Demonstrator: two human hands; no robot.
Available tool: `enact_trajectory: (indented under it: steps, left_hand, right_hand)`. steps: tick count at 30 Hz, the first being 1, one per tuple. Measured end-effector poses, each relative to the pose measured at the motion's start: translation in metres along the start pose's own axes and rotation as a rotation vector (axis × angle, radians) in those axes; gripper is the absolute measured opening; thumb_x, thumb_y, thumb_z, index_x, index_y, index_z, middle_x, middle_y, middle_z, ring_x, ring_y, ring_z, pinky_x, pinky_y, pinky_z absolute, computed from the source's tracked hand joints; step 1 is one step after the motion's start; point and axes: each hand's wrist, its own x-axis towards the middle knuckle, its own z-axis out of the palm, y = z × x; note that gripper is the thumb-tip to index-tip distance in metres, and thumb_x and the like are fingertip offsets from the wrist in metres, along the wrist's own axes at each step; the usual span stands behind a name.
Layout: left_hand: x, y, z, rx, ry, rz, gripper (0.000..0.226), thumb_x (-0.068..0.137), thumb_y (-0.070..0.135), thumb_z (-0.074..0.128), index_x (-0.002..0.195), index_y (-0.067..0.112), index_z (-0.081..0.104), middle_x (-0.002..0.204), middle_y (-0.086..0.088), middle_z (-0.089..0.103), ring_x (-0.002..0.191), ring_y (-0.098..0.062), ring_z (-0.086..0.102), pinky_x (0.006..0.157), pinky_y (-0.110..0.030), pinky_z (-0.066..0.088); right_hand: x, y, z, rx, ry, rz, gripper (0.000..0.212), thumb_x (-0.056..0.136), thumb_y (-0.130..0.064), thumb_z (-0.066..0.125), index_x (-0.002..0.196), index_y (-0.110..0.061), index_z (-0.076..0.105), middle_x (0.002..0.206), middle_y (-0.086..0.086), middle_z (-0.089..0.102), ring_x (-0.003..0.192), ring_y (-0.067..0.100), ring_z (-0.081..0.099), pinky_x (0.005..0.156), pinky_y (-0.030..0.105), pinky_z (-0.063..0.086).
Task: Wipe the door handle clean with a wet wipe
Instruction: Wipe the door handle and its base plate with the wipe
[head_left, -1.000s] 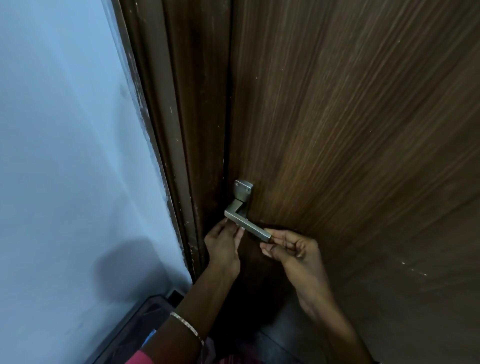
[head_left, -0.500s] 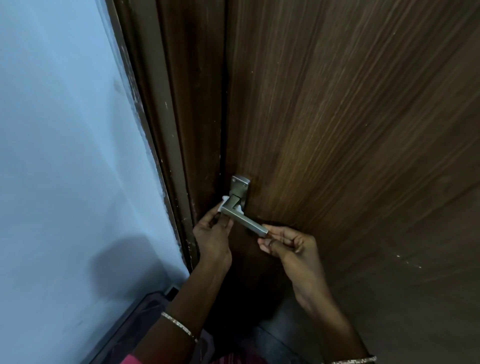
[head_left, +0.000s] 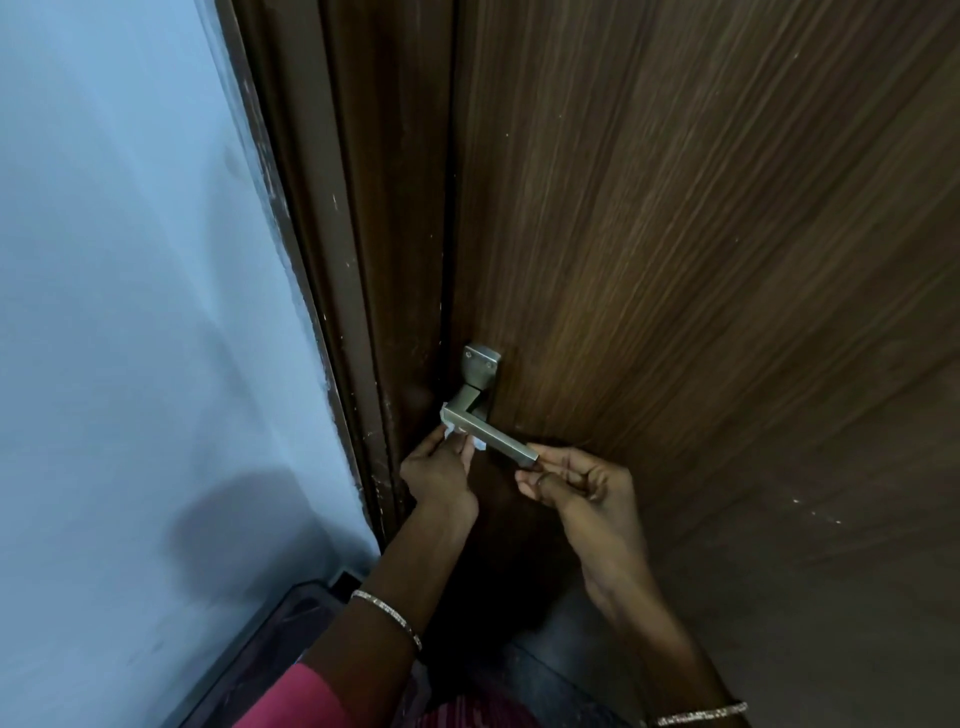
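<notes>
Item, door handle (head_left: 488, 434), mounted on the door, mid-wipe as I judge it: my left hand (head_left: 441, 473) grips the wet wipe (head_left: 449, 430) against the lever's underside near its bend, my right hand (head_left: 576, 483) pinches the free end, outer length seemingly left to do.

Left hand (head_left: 439, 474) and right hand (head_left: 579, 491) reach forward, fingers (head_left: 560, 467) curled.

handle (head_left: 488, 434) on door (head_left: 701, 260); frame (head_left: 353, 260) left; wall (head_left: 130, 312) beyond.
</notes>
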Motion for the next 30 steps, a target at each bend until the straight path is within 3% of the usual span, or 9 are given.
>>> enact_trajectory:
  steps: [5,9,14,15,18,20,23,26,30]
  left_hand:
    - [-0.010,0.001,0.003,-0.061,-0.041,-0.165,0.028,0.091,-0.010,0.061,0.117,-0.003,0.066,0.111,-0.022,0.071,0.100,-0.025,0.071,0.098,-0.033,0.054]
    - [-0.015,-0.009,0.005,-0.064,-0.098,-0.277,0.029,0.090,-0.016,0.057,0.116,-0.006,0.065,0.107,-0.020,0.072,0.084,-0.020,0.071,0.087,-0.030,0.056]
    - [-0.005,0.005,-0.003,-0.083,-0.129,-0.369,0.025,0.090,-0.013,0.060,0.112,-0.004,0.067,0.118,-0.018,0.071,0.098,-0.021,0.071,0.070,-0.025,0.061]
    - [-0.003,0.009,-0.005,-0.087,-0.129,-0.366,0.020,0.090,-0.011,0.061,0.107,-0.003,0.069,0.117,-0.016,0.071,0.097,-0.020,0.070,0.068,-0.024,0.061]
    - [-0.004,0.022,-0.006,-0.114,-0.152,-0.327,0.015,0.091,-0.007,0.062,0.103,-0.001,0.069,0.119,-0.014,0.071,0.105,-0.020,0.068,0.084,-0.027,0.057]
    - [-0.006,0.032,-0.006,-0.120,-0.175,-0.268,0.016,0.092,-0.005,0.059,0.104,0.000,0.070,0.116,-0.013,0.072,0.108,-0.021,0.068,0.081,-0.028,0.057]
    - [-0.015,0.043,-0.005,-0.058,-0.212,-0.179,0.020,0.096,-0.007,0.052,0.101,0.002,0.069,0.104,-0.012,0.073,0.098,-0.020,0.069,0.076,-0.028,0.055]
    - [-0.025,0.044,-0.012,0.001,-0.225,-0.094,0.021,0.096,-0.008,0.051,0.107,0.000,0.068,0.105,-0.013,0.072,0.098,-0.020,0.069,0.082,-0.029,0.055]
    - [-0.033,0.043,-0.021,0.002,-0.240,-0.016,0.019,0.093,-0.007,0.056,0.103,0.001,0.070,0.105,-0.012,0.075,0.099,-0.020,0.073,0.078,-0.026,0.061]
  right_hand:
    - [-0.002,-0.002,0.001,-0.013,0.010,-0.018,0.029,0.084,0.006,0.069,0.101,-0.015,0.078,0.095,0.005,0.080,0.095,0.019,0.077,0.087,0.033,0.058]
    - [-0.002,-0.005,0.002,-0.019,0.015,-0.041,0.027,0.084,0.008,0.068,0.101,-0.011,0.078,0.094,0.008,0.080,0.094,0.020,0.077,0.089,0.035,0.058]
    - [-0.004,-0.007,0.003,0.013,0.009,-0.027,0.027,0.086,0.008,0.066,0.106,-0.008,0.076,0.097,0.010,0.080,0.096,0.021,0.076,0.090,0.035,0.058]
    - [-0.005,-0.007,0.003,0.025,0.007,-0.018,0.027,0.087,0.008,0.065,0.106,-0.007,0.076,0.098,0.010,0.079,0.096,0.021,0.076,0.089,0.034,0.059]
    - [-0.005,-0.006,0.001,0.065,-0.004,-0.001,0.026,0.089,0.007,0.063,0.106,-0.008,0.076,0.098,0.011,0.079,0.097,0.020,0.076,0.084,0.025,0.059]
    - [-0.004,-0.006,0.001,0.069,-0.005,0.004,0.026,0.090,0.006,0.063,0.106,-0.009,0.076,0.096,0.011,0.079,0.096,0.019,0.076,0.081,0.021,0.059]
    - [-0.003,-0.004,0.001,0.083,0.000,0.016,0.025,0.090,0.004,0.063,0.106,-0.010,0.075,0.097,0.011,0.079,0.095,0.018,0.076,0.083,0.024,0.060]
    - [-0.004,-0.003,0.002,0.087,-0.005,0.011,0.026,0.090,0.004,0.062,0.108,-0.010,0.075,0.097,0.010,0.079,0.096,0.018,0.076,0.086,0.026,0.059]
    - [-0.002,-0.001,0.001,0.099,0.004,0.005,0.027,0.089,0.006,0.064,0.108,-0.009,0.075,0.098,0.009,0.080,0.095,0.019,0.077,0.082,0.022,0.060]
